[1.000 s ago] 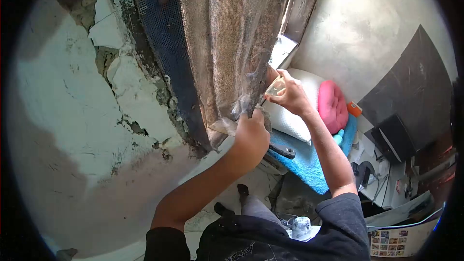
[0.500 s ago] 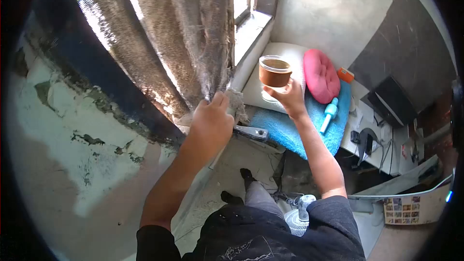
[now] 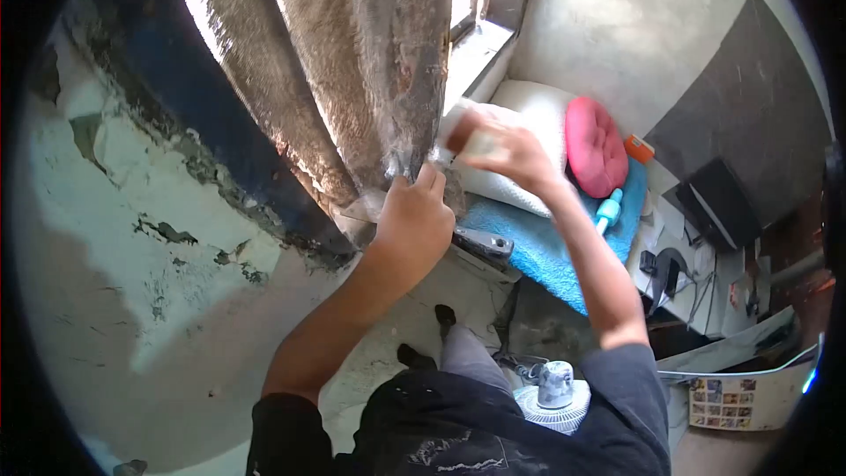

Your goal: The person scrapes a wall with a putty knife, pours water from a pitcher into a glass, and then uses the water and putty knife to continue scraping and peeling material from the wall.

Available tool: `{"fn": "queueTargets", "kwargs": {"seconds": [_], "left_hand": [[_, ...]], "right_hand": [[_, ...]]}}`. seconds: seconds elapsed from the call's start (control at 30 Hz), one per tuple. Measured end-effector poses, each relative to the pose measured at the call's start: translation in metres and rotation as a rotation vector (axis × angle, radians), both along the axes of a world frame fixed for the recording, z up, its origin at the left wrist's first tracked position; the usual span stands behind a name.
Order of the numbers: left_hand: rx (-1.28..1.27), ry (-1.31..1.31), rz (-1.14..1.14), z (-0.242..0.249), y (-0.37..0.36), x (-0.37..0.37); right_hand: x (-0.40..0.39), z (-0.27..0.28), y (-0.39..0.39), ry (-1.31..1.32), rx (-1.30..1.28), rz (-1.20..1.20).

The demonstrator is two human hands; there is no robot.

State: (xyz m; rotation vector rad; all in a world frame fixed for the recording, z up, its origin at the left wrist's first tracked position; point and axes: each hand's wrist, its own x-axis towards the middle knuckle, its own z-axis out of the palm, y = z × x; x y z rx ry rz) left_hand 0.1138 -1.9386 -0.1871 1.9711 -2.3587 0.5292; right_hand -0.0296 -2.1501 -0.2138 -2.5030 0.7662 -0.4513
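Note:
My left hand (image 3: pixel 416 211) is closed near the lower end of the curtain (image 3: pixel 388 79). A scraper-like tool runs through it, with a thin blade on the left and a grey handle (image 3: pixel 485 242) sticking out on the right. Part of a crumpled greyish cloth shows beside the fingers. My right hand (image 3: pixel 515 157) grips a plastic cup (image 3: pixel 460 130) with brown contents. The cup is tilted toward the curtain and blurred by motion, so its opening and contents are hard to make out.
A white pillow (image 3: pixel 538 115), a pink cushion (image 3: pixel 597 148) and a light-blue bottle (image 3: pixel 609 209) lie on a blue towel (image 3: pixel 555 264). Behind them stands a monitor (image 3: pixel 718 203) on a desk. A white fan (image 3: pixel 555 397) is by my legs. Peeling wall (image 3: pixel 176 282) fills the left.
My right hand has moved left toward the curtain and tipped the cup, which was upright. My left hand still holds the tool. The whole view has shifted slightly.

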Motion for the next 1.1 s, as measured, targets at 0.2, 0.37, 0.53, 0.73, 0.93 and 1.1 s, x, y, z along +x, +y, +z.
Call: {"fn": "queueTargets", "kwargs": {"seconds": [0.2,0.37,0.53,0.73,0.93,1.1], "left_hand": [[0.111,-0.003,0.059,0.014,0.007,0.007],[0.065,0.033,-0.004,0.006,0.012,0.009],[-0.074,0.222,-0.243,-0.007,0.035,-0.011],[0.285,0.706,-0.301,-0.065,0.046,-0.041],[0.291,1.419,-0.078,-0.116,0.103,-0.081],[0.143,1.981,0.033,-0.142,0.157,-0.143]], "right_hand": [[0.041,0.017,0.018,-0.167,-0.294,-0.164],[-0.021,-0.031,0.039,-0.402,-0.018,-0.188],[-0.103,-0.059,0.1,-0.516,-0.032,-0.33],[-0.182,-0.065,0.17,-0.651,-0.282,-0.316],[-0.226,-0.073,0.216,-0.732,-0.361,-0.31],[-0.256,-0.076,0.251,-0.745,-0.324,-0.293]]}}
